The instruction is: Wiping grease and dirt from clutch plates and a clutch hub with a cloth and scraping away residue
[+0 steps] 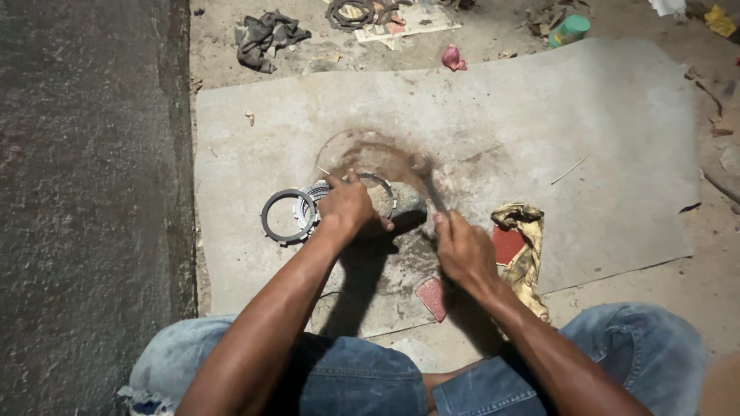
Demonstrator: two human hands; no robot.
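Observation:
My left hand [351,206] presses down on a round ring plate [383,194] that lies on a grey sheet [539,131] on the ground. My right hand [461,246] grips the handle of a brush-like tool [428,181], whose blurred head is over the far side of that ring. A dark toothed ring [283,217] and a stack of metal rings [308,202] lie just left of my left hand. A wet brown stain surrounds the ring.
A yellow rag [526,246] and red sandpaper pieces [433,296] lie by my right hand. A dark rag [266,35], more rings [351,14], a green can [569,31] and a pink scrap [452,58] sit beyond the sheet. A rough concrete slab [85,192] runs along the left.

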